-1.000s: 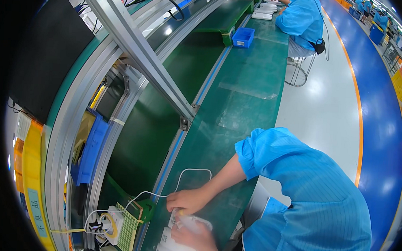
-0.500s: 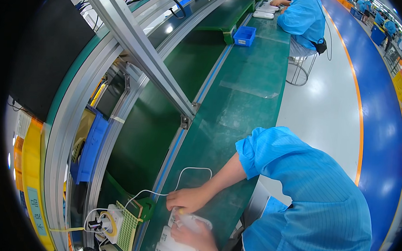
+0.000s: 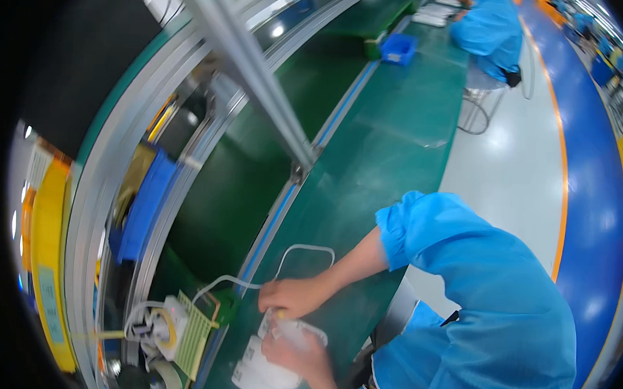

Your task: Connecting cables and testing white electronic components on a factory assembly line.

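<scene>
Above the green bench (image 3: 376, 149), my right hand (image 3: 293, 296) points left with its fingers bent down. A small yellowish spot shows by its thumb, and what it pinches is hidden. Just below, my left hand (image 3: 294, 354), blurred, has its fingers curled over a rounded white casing (image 3: 314, 329). More white flat pieces (image 3: 253, 376) lie beside and under that hand, in a close group. A white cable (image 3: 228, 279) runs from the left to my right hand; a loop of it shows beyond the wrist.
Left of the hands stand a white power socket (image 3: 173, 327) with plugs and a yellow-green grid panel (image 3: 192, 353). A metal post (image 3: 258, 74) slants over the bench. Blue bins stand at left (image 3: 147, 208) and far ahead (image 3: 398, 49). A co-worker (image 3: 492, 32) sits farther along.
The whole view has shifted a little and is more blurred. Both hands stay close together at the white casing; the left hand's fingers have moved slightly.
</scene>
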Motion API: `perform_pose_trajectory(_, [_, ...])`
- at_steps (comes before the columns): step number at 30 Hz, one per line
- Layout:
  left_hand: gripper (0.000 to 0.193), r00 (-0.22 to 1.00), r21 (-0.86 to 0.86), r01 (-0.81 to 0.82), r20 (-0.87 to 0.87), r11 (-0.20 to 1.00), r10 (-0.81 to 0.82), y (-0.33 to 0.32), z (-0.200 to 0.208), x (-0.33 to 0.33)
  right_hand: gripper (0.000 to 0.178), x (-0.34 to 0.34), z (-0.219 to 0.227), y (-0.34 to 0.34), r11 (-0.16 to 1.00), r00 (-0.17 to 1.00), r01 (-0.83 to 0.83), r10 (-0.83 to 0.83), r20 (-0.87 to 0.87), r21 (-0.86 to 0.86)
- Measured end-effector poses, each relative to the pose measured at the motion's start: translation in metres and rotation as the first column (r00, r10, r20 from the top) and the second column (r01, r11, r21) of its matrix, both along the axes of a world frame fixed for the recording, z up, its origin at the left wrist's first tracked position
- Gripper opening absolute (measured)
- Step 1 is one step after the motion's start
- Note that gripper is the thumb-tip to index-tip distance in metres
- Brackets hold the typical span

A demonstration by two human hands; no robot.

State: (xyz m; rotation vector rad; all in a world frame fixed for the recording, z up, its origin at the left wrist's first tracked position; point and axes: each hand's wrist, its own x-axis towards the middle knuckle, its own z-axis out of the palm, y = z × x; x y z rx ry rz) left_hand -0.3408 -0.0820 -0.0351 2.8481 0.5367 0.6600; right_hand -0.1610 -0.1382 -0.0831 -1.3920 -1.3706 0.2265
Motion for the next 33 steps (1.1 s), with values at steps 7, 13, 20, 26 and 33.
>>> perform_pose_trajectory(7, [0.07,0.997,-0.098,0.072,0.033,0.993,-0.069,0.001,-0.002,0.014,0.023,0.012,0.008,-0.017,0.994,0.996,0.092,-0.092,0.005,-0.055])
perform_pose_trajectory(13, [0.068,0.998,-0.111,0.026,0.052,0.993,-0.02,0.003,-0.001,0.01,0.021,0.008,0.024,-0.015,0.981,0.999,0.036,-0.039,-0.012,-0.191])
perform_pose_trajectory(20, [0.069,1.0,-0.118,0.006,0.027,0.993,-0.003,-0.001,0.0,0.007,0.021,0.01,0.022,-0.017,0.971,0.988,0.001,-0.038,-0.152,-0.239])
perform_pose_trajectory(26, [0.067,0.996,-0.147,0.056,-0.056,0.987,-0.065,-0.025,0.014,0.008,0.025,0.013,0.023,-0.015,0.966,0.955,-0.002,-0.076,-0.286,-0.26])
perform_pose_trajectory(33, [0.066,0.985,-0.053,0.011,-0.169,0.999,-0.02,-0.012,0.007,0.001,0.026,0.013,0.026,-0.014,0.959,0.943,-0.014,-0.081,-0.323,-0.282])
